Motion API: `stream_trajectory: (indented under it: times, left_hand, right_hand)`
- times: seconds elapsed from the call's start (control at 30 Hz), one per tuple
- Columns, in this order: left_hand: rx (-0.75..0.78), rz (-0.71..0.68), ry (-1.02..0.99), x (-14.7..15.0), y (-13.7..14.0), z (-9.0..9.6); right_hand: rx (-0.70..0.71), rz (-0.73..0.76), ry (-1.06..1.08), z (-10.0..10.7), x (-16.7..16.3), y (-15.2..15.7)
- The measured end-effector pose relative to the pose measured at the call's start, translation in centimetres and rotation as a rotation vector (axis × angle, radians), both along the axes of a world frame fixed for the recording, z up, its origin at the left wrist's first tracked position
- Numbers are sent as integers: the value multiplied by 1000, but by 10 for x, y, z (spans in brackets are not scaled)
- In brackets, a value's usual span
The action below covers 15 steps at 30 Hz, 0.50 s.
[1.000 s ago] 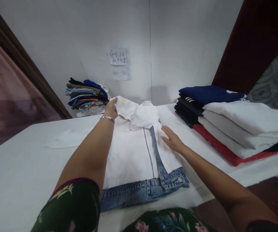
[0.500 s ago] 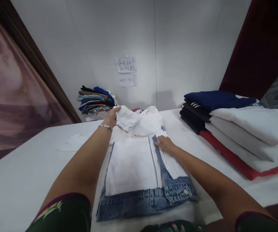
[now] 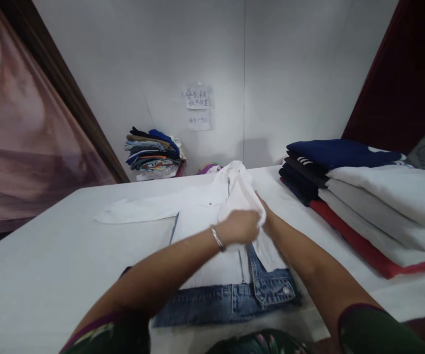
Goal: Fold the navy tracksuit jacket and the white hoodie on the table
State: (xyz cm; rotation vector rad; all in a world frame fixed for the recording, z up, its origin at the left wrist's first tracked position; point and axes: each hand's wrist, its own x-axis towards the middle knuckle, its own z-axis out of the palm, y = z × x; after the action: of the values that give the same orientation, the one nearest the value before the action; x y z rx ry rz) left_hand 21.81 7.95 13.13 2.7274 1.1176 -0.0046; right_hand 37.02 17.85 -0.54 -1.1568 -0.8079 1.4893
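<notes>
"Item one?"
"Jacket (image 3: 208, 270), white with a blue denim hem (image 3: 205, 305), laid on the table (image 3: 50, 260), hem at the near side; one white sleeve (image 3: 140, 209) spread out leftward."
"Left hand?"
"Left hand (image 3: 242, 227): across the jacket's front, fingers curled closed on a gathered white part of it."
"Right hand?"
"Right hand (image 3: 269, 212): at the jacket's right side, partly behind the raised cloth; finger opening and grip cannot be told."
"Surroundings?"
"Right: tall stack of folded clothes (image 3: 378, 189), navy piece uppermost. Back left: smaller garment pile (image 3: 152, 152). Wall (image 3: 289, 73): two handwritten paper notes (image 3: 199, 98), lower reading 45–50."
</notes>
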Motion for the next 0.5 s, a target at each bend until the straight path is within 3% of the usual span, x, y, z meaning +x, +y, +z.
stream_trajectory:
  times: [0.1, 0.2, 0.27, 0.43, 0.5]
  left_hand:
    - [-35, -131, 263, 26, -41, -53]
    - [-11, -104, 241, 31, -54, -78]
    - [-8, -65, 185, 29, -49, -75]
    - [-12, 69, 70, 29, -35, -44]
    - [-22, 89, 0, 31, -38, -41]
  right_hand:
    - [-71, 95, 35, 7, 14, -12]
    - [-115, 113, -39, 9, 28, -11]
    - [-87, 77, -102, 8, 33, -6]
    - [-11, -2, -143, 4, 34, 10]
    - [-16, -30, -163, 0, 33, 13]
